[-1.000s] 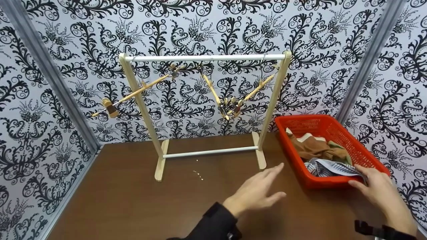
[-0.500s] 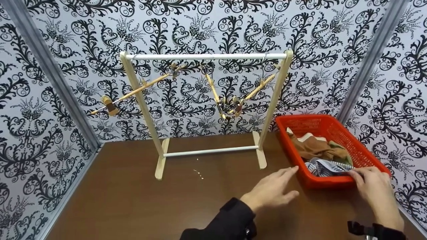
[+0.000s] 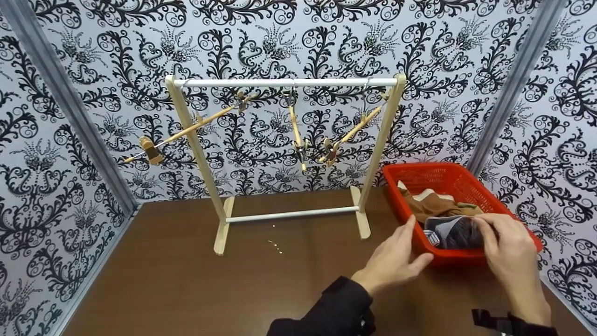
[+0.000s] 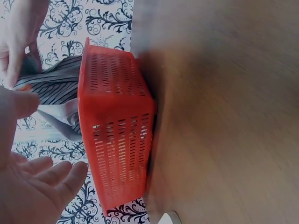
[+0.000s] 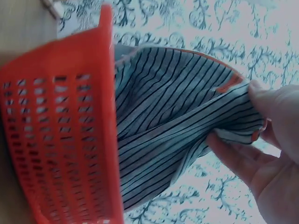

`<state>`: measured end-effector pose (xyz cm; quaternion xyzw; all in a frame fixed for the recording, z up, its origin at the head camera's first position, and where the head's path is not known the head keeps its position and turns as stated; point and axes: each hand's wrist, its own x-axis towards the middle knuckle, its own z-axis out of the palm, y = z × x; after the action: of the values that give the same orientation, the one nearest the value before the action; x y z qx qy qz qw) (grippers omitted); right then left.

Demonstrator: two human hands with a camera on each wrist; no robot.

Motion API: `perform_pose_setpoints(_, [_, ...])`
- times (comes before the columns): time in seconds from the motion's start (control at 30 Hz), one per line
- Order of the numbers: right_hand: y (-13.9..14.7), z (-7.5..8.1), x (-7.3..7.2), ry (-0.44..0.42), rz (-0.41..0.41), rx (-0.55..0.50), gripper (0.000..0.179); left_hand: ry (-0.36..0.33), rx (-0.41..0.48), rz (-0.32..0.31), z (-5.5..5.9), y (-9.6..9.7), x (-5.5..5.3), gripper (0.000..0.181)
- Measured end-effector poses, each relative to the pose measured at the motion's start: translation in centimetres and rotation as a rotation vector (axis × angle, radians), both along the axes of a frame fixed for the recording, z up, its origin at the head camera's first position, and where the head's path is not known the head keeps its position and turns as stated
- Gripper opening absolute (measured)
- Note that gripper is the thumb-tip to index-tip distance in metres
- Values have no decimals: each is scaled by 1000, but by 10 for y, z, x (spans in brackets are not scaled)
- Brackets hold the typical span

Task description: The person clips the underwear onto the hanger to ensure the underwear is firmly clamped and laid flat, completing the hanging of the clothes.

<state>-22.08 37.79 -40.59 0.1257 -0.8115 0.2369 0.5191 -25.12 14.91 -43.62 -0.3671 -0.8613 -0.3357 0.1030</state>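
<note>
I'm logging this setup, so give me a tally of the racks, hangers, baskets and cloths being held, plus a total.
Rack: 1
Hangers: 3
Basket: 1
Striped cloth, held by the right hand: 1
Total: 6

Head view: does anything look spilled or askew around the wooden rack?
Yes. Pale specks, too small to identify, lie scattered on the brown table in front of the white lower bar, like stray debris. The leftmost clip hanger hangs askew, one end reaching beyond the rack's left post.
</note>
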Motion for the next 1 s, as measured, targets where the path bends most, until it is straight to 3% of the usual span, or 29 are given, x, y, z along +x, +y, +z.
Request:
perform_pose_setpoints(0.23, [-36, 23, 13, 124, 134, 11, 12, -74, 104, 16, 2, 14, 0, 87])
perform_pose_setpoints(0.37, [-62, 39, 26, 195, 195, -9, 38, -48, 190, 37, 3, 19, 3, 83])
perform_pose_setpoints(0.53, [-81, 51, 36, 241, 268, -29, 42, -42, 319, 113, 6, 23, 5, 87])
perform_pose_setpoints(0.67, [-87, 54, 40, 282, 330, -49, 37, -35, 361, 198, 6, 23, 3, 95])
perform_pose_setpoints(0.8, [-88, 55, 41, 321, 353, -61, 33, 13, 389, 226, 5, 16, -3, 75])
perform_pose_setpoints(0.9, [-87, 55, 42, 344, 349, -76, 31, 29, 432, 186, 3, 7, -8, 50])
perform_pose_setpoints(1.0, [-84, 56, 42, 354, 334, -87, 31, 7, 469, 148, 2, -3, -13, 41])
